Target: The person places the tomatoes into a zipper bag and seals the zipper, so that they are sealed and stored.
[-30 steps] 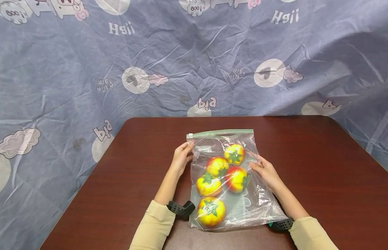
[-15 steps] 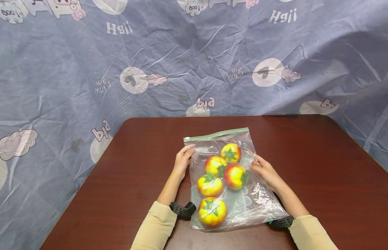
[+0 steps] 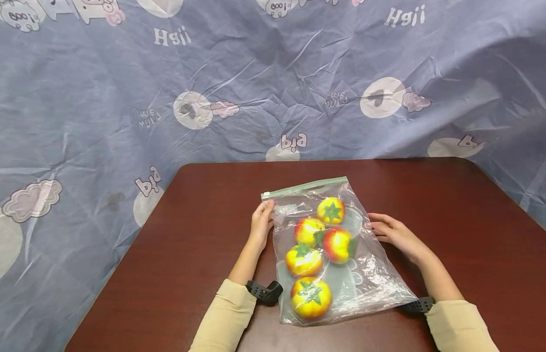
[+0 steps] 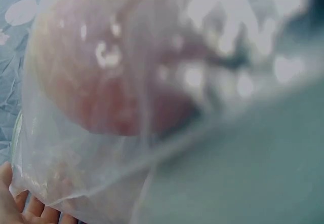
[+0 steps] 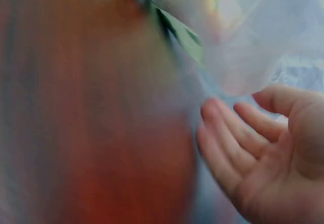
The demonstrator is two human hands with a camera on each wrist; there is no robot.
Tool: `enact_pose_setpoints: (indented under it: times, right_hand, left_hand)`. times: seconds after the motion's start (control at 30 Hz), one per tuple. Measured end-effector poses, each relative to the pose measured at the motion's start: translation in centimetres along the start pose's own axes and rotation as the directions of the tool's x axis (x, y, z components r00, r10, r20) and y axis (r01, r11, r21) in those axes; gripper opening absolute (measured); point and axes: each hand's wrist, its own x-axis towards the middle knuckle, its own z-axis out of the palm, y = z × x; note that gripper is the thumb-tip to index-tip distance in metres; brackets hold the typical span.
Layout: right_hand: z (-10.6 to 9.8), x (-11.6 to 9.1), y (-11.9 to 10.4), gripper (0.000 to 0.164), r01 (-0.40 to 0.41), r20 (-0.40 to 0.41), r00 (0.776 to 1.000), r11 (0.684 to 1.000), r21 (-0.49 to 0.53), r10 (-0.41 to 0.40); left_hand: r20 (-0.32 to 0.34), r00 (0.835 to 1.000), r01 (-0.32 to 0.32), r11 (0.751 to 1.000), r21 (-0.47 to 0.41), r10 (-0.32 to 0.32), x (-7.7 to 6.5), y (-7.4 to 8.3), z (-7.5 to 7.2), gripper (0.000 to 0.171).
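A clear zip-top bag (image 3: 360,288) with a green strip and a white slider (image 3: 266,194) lies tilted on the table in the head view. Inside are several yellow-and-red toy fruits (image 3: 311,297) with green leaf tops, resembling persimmons or tomatoes. My left hand (image 3: 260,224) pinches the bag's upper left edge, just below the slider. Beside the right edge is my right hand (image 3: 398,238), fingers extended and holding nothing; its fingertips are at or very near the plastic. In the right wrist view, that hand (image 5: 268,158) shows spread, slightly bent fingers. Blurred plastic (image 4: 101,168) fills much of the left wrist view.
The dark red-brown table (image 3: 202,220) extends around the bag on all sides. Behind it hangs a blue-grey printed cloth (image 3: 237,63). Black wrist cameras (image 3: 265,292) are strapped to both forearms, close to the bag's lower sides.
My right hand has let go of the bag's right side and moved slightly right, its fingers straightening. The bag's top right corner has shifted left. My left hand keeps its hold.
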Motion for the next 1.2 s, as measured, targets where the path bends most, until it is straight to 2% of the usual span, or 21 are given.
enact_pose_setpoints:
  times: [0.03, 0.1, 0.2, 0.37, 0.47, 0.6, 0.7, 0.77, 0.9, 1.03, 1.1, 1.2]
  right_hand:
    - [-0.3, 0.0, -0.6, 0.053, 0.015, -0.027, 0.999, 0.996, -0.091, -0.017]
    - [-0.7, -0.1, -1.9, 0.049, 0.034, -0.079, 0.995, 0.968, -0.248, -0.055]
    - [-0.8, -0.1, -4.3, 0.044, 0.055, -0.146, 0.98, 0.896, -0.442, -0.132]
    - [0.1, -0.1, -8.7, 0.039, 0.114, -0.187, 0.941, 0.784, -0.611, -0.282]
    - [1.4, 0.0, -11.4, 0.037, 0.146, -0.166, 0.925, 0.722, -0.677, -0.343]
    - [3.3, 0.3, -14.1, 0.035, 0.215, -0.068, 0.914, 0.618, -0.756, -0.401]
    - [4.5, 0.8, -15.6, 0.036, 0.264, 0.01, 0.913, 0.573, -0.776, -0.407]
    - [5.2, 1.3, -16.2, 0.036, 0.28, 0.046, 0.918, 0.562, -0.778, -0.394]
    - [6.3, 2.6, -16.7, 0.037, 0.298, 0.095, 0.928, 0.563, -0.771, -0.361]
    - [7.6, 4.2, -16.5, 0.037, 0.324, 0.129, 0.93, 0.605, -0.727, -0.344]
    - [8.2, 5.0, -16.2, 0.036, 0.334, 0.134, 0.93, 0.633, -0.699, -0.343]
    - [9.2, 6.3, -15.5, 0.034, 0.345, 0.129, 0.926, 0.655, -0.672, -0.356]
  left_hand:
    - [-0.013, 1.0, -0.01, 1.0, -0.007, 0.01, 0.0, 0.0, 0.0, 0.023]
    - [-0.029, 0.999, -0.032, 0.999, -0.001, 0.032, 0.0, 0.0, 0.0, 0.022]
    - [-0.048, 0.998, -0.046, 0.999, 0.028, 0.048, -0.1, -0.1, -0.1, 0.029]
    - [-0.064, 0.996, -0.06, 0.996, 0.059, 0.064, -0.2, -0.3, -0.2, 0.044]
    - [-0.045, 0.995, -0.081, 0.995, 0.064, 0.084, -0.2, -0.3, -0.3, 0.041]
    - [-0.02, 0.989, -0.144, 0.984, 0.101, 0.147, -0.8, 0.6, -0.1, 0.035]
    - [-0.008, 0.978, -0.208, 0.97, 0.126, 0.211, -1.4, 1.5, 0.2, 0.034]
    - [-0.005, 0.969, -0.244, 0.96, 0.136, 0.246, -1.7, 1.9, 0.4, 0.033]
    - [-0.004, 0.963, -0.266, 0.955, 0.13, 0.269, -1.7, 2.0, 0.6, 0.031]
    - [0.001, 0.958, -0.286, 0.949, 0.133, 0.288, -1.8, 1.9, 0.7, 0.029]
    - [0.002, 0.948, -0.316, 0.938, 0.143, 0.319, -1.9, 1.9, 0.7, 0.028]
    - [0.006, 0.93, -0.364, 0.918, 0.155, 0.367, -2.2, 2.0, 0.9, 0.026]
